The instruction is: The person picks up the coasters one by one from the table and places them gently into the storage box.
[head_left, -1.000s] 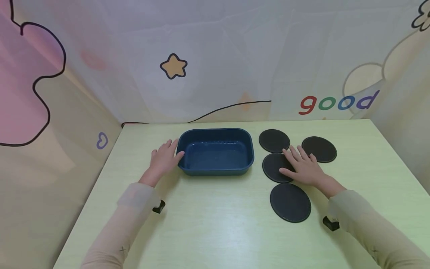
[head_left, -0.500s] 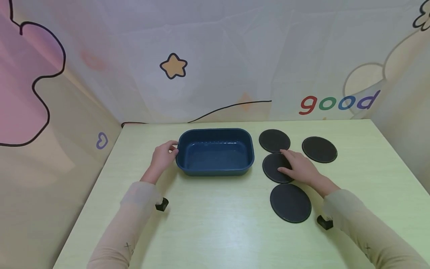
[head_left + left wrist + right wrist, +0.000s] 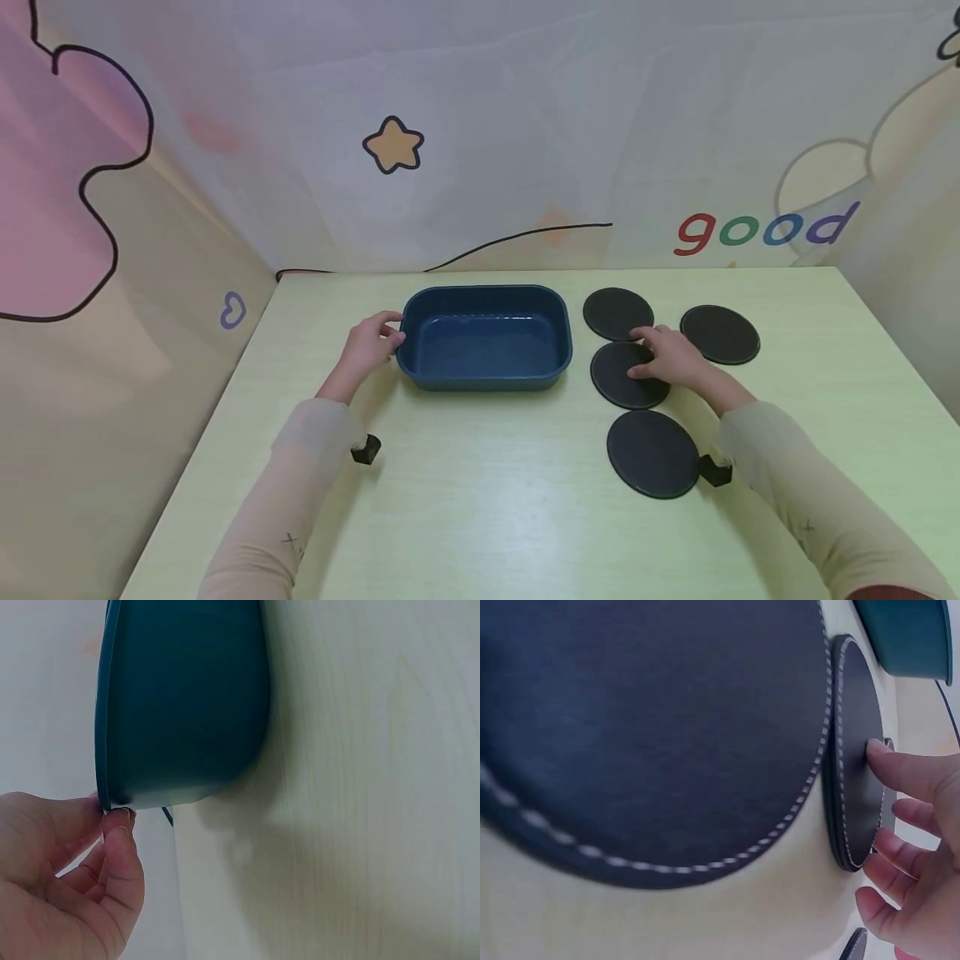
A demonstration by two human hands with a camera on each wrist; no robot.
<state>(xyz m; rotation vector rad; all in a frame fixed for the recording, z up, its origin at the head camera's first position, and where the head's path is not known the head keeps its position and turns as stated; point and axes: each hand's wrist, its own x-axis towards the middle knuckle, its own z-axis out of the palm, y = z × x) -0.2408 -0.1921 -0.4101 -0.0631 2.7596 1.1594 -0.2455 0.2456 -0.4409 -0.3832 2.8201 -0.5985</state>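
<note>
A dark blue rectangular tray (image 3: 486, 337) stands on the pale green table (image 3: 480, 508). My left hand (image 3: 367, 343) holds its left rim; in the left wrist view the left hand (image 3: 60, 892) pinches the rim of the tray (image 3: 187, 697) with its fingertips (image 3: 116, 817). Right of the tray lie several round black coasters. My right hand (image 3: 675, 354) rests on the middle coaster (image 3: 622, 379). In the right wrist view the right hand (image 3: 922, 855) has its thumb on the face of that coaster (image 3: 855, 795) and its fingers curled at the edge.
Other coasters lie at the back (image 3: 617, 312), back right (image 3: 720, 333) and front (image 3: 652, 454); the front one fills the right wrist view (image 3: 652, 735). Patterned cloth walls (image 3: 480, 150) close off the table's back and sides.
My left hand went from lying flat beside the tray to gripping its rim. My right hand's fingers curled in on the middle coaster, and the forearm swung nearer the front coaster.
</note>
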